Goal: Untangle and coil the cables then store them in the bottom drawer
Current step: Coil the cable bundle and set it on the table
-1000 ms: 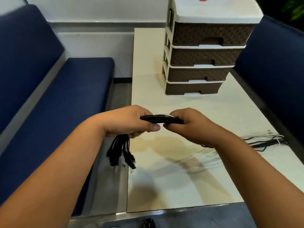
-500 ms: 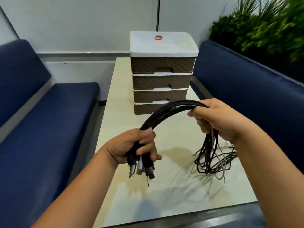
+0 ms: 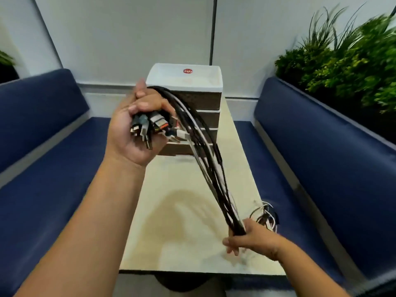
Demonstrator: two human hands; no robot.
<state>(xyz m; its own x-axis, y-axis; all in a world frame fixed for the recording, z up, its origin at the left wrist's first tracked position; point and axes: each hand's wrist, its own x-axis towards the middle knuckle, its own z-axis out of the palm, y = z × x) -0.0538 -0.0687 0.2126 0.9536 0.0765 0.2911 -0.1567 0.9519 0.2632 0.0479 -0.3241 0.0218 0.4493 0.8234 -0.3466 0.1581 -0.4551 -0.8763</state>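
- While the left hand (image 3: 137,129) is raised palm-up, its fingers are curled tight round the plug ends (image 3: 150,127) of the cable bundle (image 3: 205,155), USB tips poking out over the palm.
- Right hand (image 3: 250,240) is down low near the table's (image 3: 182,221) right edge, fingers wrapped round the same bundle, so the black and white cables run taut between both fists.
- Loose tails (image 3: 266,213) spill past the right hand.
- Drawer unit (image 3: 201,116) stands at the table's far end, bottom drawer (image 3: 177,149) closed.
- Blue benches (image 3: 321,168) on both sides.
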